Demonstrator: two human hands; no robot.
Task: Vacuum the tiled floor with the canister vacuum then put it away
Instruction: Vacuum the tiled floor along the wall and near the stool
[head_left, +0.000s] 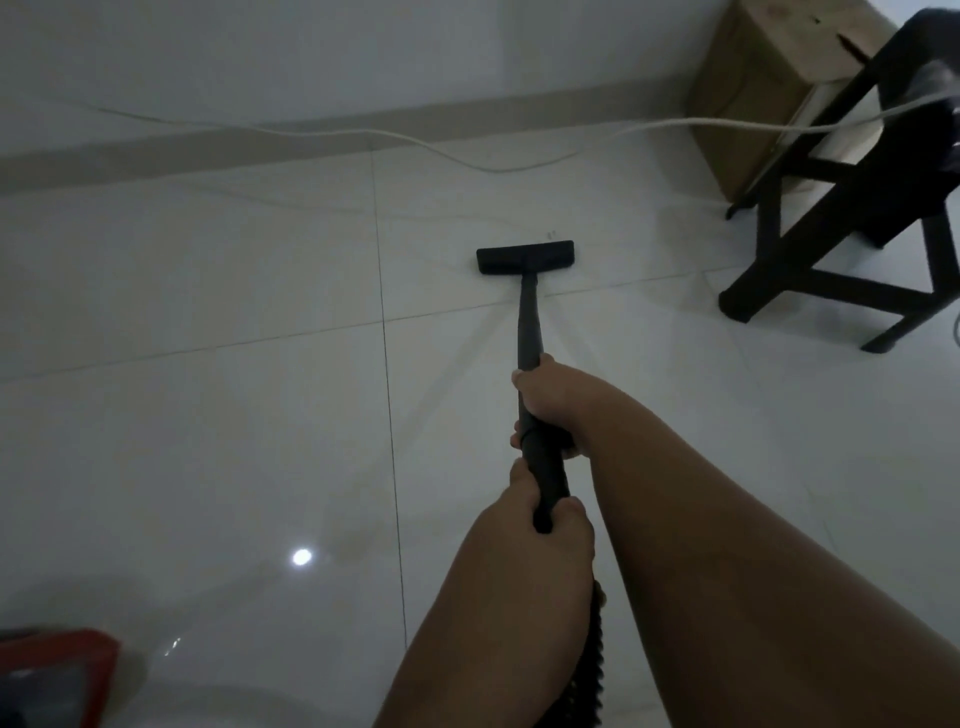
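Observation:
A black vacuum wand (530, 327) runs from my hands down to a flat black floor nozzle (524, 257) lying on the glossy white tiled floor (234, 415). My right hand (553, 402) grips the wand higher along its length. Closer to me, my left hand (540, 525) grips the wand's thicker end. A black ribbed hose (592, 654) hangs down behind my left forearm. A red and grey object (57, 675), perhaps the canister, shows partly at the bottom left corner.
A white cable (467, 158) lies slack across the floor along the skirting and rises to the right. A black wooden stool (852, 208) stands at the right. Behind it, a cardboard box (753, 93) sits in the corner.

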